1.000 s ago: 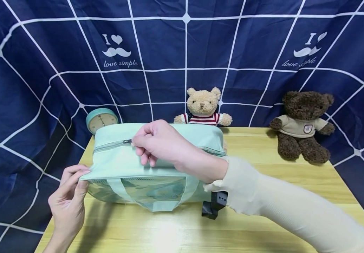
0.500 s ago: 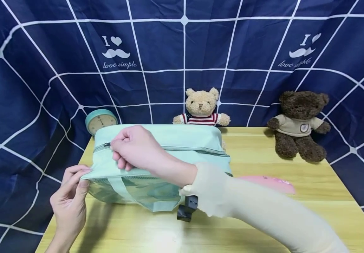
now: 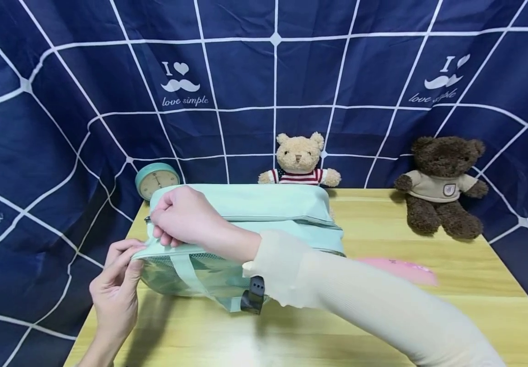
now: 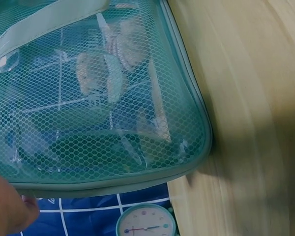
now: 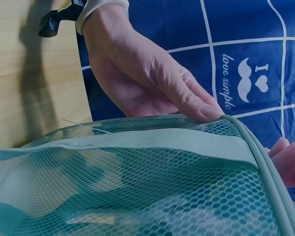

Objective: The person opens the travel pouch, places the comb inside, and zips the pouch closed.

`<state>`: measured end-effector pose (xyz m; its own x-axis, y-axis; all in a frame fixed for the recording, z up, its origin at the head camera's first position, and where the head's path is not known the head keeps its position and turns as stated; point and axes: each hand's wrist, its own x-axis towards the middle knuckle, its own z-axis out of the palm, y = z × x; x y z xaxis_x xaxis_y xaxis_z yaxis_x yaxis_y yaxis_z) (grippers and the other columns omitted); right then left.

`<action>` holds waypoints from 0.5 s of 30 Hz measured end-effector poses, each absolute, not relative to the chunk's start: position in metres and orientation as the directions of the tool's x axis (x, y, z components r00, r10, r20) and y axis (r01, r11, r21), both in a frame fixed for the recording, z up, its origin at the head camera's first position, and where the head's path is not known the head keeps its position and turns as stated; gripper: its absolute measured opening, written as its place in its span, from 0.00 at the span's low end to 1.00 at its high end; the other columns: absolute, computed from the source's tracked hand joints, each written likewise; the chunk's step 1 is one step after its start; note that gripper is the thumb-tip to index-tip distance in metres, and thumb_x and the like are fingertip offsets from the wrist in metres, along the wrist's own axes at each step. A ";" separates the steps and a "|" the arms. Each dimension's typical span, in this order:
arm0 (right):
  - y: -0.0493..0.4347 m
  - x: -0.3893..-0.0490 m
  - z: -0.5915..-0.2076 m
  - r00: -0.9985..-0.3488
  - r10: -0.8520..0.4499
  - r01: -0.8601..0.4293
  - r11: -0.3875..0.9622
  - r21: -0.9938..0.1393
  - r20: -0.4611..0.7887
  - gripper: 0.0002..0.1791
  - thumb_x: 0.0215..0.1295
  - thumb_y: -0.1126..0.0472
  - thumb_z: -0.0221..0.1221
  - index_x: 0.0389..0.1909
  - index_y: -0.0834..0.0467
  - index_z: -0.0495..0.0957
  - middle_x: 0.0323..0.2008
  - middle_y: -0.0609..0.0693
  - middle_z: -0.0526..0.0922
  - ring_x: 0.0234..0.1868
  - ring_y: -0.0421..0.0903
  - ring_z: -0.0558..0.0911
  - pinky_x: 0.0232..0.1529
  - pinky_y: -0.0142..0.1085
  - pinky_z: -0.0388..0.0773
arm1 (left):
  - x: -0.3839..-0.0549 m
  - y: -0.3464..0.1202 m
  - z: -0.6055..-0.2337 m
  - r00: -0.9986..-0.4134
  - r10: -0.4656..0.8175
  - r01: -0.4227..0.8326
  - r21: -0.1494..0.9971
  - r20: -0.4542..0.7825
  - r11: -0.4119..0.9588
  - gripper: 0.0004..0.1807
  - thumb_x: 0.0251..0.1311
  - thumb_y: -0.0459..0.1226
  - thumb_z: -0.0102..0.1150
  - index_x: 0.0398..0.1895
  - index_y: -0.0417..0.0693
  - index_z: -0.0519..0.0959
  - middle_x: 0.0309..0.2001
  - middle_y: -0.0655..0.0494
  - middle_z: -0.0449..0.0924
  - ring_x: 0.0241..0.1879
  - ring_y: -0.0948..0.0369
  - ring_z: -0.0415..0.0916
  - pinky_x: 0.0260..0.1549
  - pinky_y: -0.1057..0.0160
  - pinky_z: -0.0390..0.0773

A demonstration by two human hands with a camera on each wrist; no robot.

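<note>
A mint-green bag (image 3: 245,201) with a mesh front and fabric handles (image 3: 189,278) stands on the table. My left hand (image 3: 117,290) pinches its near left top corner between thumb and fingers. At the left end of the bag's top zipper, my right hand (image 3: 186,216) pinches the zipper pull (image 3: 148,219), mostly covered by the fingers. The right wrist view shows the left hand (image 5: 142,73) with its thumb on the bag's edge, and curled right-hand fingertips (image 5: 287,157) at the border. Seen through the mesh (image 4: 83,123), whatever is inside is unclear.
Behind the bag are a round teal clock (image 3: 156,181) and a cream teddy bear (image 3: 298,158). A dark brown teddy bear (image 3: 445,186) sits at the back right. Something flat and pink (image 3: 399,269) lies right of the bag on the wooden table (image 3: 475,285), partly behind the sleeve.
My right hand has slid left along the top zipper with the pull, to the bag's left end. The pink item has come into view. The left hand keeps its hold on the corner.
</note>
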<state>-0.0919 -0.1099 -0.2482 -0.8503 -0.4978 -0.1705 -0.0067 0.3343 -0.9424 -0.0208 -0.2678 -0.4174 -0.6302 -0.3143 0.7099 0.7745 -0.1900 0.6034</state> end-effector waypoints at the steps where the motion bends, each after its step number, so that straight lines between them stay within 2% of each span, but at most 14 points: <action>1: -0.113 -0.092 -0.248 -0.847 -0.503 -0.012 0.339 -0.941 -0.171 0.15 0.77 0.70 0.61 0.26 0.61 0.81 0.17 0.49 0.83 0.15 0.39 0.78 0.20 0.28 0.77 | -0.020 -0.269 -0.417 -0.628 -0.315 0.777 0.601 0.712 -0.188 0.10 0.70 0.13 0.55 0.50 0.08 0.77 0.52 0.35 0.79 0.56 0.47 0.73 0.57 0.64 0.77; 9: -0.129 -0.097 -0.248 -0.824 -0.532 -0.074 0.444 -0.893 -0.196 0.17 0.78 0.66 0.63 0.23 0.59 0.80 0.14 0.47 0.82 0.11 0.38 0.74 0.18 0.26 0.73 | -0.020 -0.270 -0.418 -0.621 -0.305 0.783 0.594 0.722 -0.187 0.10 0.70 0.14 0.56 0.50 0.08 0.77 0.53 0.35 0.79 0.57 0.47 0.73 0.58 0.63 0.76; 12: -0.129 -0.100 -0.249 -0.792 -0.569 -0.058 0.432 -0.900 -0.223 0.13 0.80 0.63 0.63 0.30 0.59 0.83 0.15 0.49 0.82 0.11 0.38 0.72 0.17 0.26 0.69 | -0.021 -0.270 -0.419 -0.613 -0.301 0.789 0.591 0.731 -0.171 0.09 0.70 0.14 0.56 0.49 0.08 0.78 0.53 0.36 0.79 0.56 0.48 0.74 0.58 0.63 0.76; 15: -0.129 -0.101 -0.249 -0.770 -0.592 -0.030 0.405 -0.914 -0.237 0.10 0.83 0.63 0.59 0.39 0.58 0.85 0.16 0.50 0.82 0.12 0.39 0.70 0.17 0.27 0.66 | -0.021 -0.269 -0.418 -0.603 -0.305 0.795 0.587 0.737 -0.154 0.09 0.70 0.14 0.57 0.49 0.09 0.78 0.53 0.36 0.79 0.56 0.48 0.74 0.57 0.64 0.77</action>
<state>-0.1007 -0.1290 -0.2489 -0.7704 -0.5921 -0.2366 -0.0304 0.4048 -0.9139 -0.0205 -0.2689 -0.4181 -0.6032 -0.3047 0.7371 0.7949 -0.1536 0.5871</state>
